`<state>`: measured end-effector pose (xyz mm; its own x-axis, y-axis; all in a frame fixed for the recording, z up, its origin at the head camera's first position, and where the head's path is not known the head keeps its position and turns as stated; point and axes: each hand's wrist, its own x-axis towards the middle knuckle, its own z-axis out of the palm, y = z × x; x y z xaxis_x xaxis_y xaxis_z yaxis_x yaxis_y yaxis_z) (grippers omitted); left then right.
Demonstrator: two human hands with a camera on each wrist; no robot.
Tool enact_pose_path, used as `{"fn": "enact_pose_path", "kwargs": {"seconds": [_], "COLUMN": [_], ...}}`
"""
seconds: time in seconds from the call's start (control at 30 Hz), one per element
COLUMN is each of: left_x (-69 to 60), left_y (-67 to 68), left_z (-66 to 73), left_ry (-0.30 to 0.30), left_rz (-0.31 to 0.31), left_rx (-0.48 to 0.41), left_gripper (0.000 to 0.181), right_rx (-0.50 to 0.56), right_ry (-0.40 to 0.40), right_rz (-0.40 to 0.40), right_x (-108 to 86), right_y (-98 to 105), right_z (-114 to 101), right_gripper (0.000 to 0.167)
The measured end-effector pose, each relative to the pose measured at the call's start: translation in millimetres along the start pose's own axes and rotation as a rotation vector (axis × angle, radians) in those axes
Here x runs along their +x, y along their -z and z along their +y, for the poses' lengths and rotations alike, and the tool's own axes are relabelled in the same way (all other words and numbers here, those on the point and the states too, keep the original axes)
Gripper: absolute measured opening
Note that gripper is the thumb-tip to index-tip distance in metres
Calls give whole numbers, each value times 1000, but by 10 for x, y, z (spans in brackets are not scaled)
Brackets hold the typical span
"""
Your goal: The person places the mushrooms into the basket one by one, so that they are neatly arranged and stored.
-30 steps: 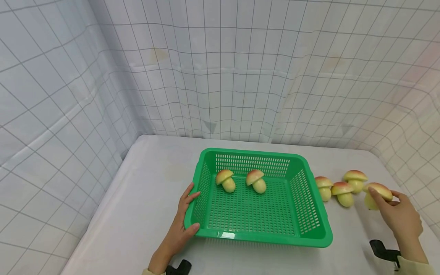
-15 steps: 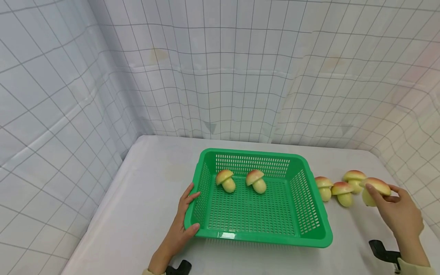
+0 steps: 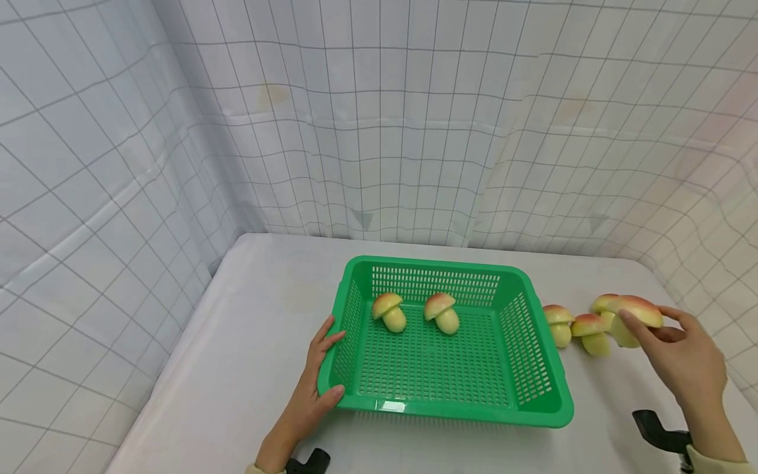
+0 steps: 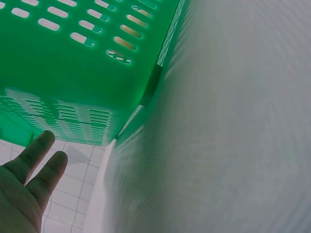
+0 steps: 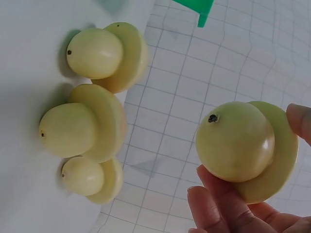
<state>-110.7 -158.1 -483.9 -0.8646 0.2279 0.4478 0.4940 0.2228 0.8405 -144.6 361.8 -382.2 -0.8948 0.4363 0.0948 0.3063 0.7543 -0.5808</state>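
1. Our right grip [image 3: 691, 365] is grasping one mushroom [image 3: 639, 309], yellow with a reddish cap; thumb and fingers pinch it by the cap; from the right wrist we see it held up, apart from its neighbours, a dark spot at its stem end.
2. Just left of that grip, three similar mushrooms rest close together on the white table [image 3: 225, 388]; we see the leftmost mushroom [image 3: 557, 322] just beside the basket's right end, the middle mushroom [image 3: 588, 324] next to it, and the rear mushroom [image 3: 601, 303] partly hidden behind the held one.
3. Between our two grips stands the green basket [image 3: 462, 416], its sides slotted.
4. Our left grip [image 3: 309, 395] touches the basket's left end; its fingers are spread rather than clenched, with the thumb at the near corner.
5. Right of our left grip, two mushrooms [image 3: 389, 312] lie tilted inside the basket, apart from each other, toward its far side.
6. Beyond both grips hangs white grid-lined cloth [image 3: 414, 151]; by our right wrist sits a black mount [image 3: 660, 432].
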Motion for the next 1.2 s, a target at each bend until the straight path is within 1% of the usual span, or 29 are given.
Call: {"fn": "enact_pose_path", "kwargs": {"seconds": [0.27,0.4,0.63,0.8,0.9,1.2], "left_x": [-13,-19,-28,-26,-23,-11], "left_y": [-4,-1,0,-7,-9,-2], "left_z": [-1,2,4,9,12,-4], "left_ry": [6,8,13,-1,-7,-5], "left_rz": [-4,-6,-4,0,-2,-3], "left_rx": [3,3,-6,-8,-13,-9], "left_gripper": [70,70,70,69,69,70], "right_rx": [14,33,70,85,74,33], "right_ry": [59,101,165,211,241,379], "right_rz": [-35,-53,-121,-183,-199,-271], "right_x": [-87,-118,-163,-142,-120,-32], "right_y": [0,-15,-46,-43,-51,-42], "right_z": [-155,-235,-388,-479,-520,-685], "right_gripper": [83,79,76,73,72,64]}}
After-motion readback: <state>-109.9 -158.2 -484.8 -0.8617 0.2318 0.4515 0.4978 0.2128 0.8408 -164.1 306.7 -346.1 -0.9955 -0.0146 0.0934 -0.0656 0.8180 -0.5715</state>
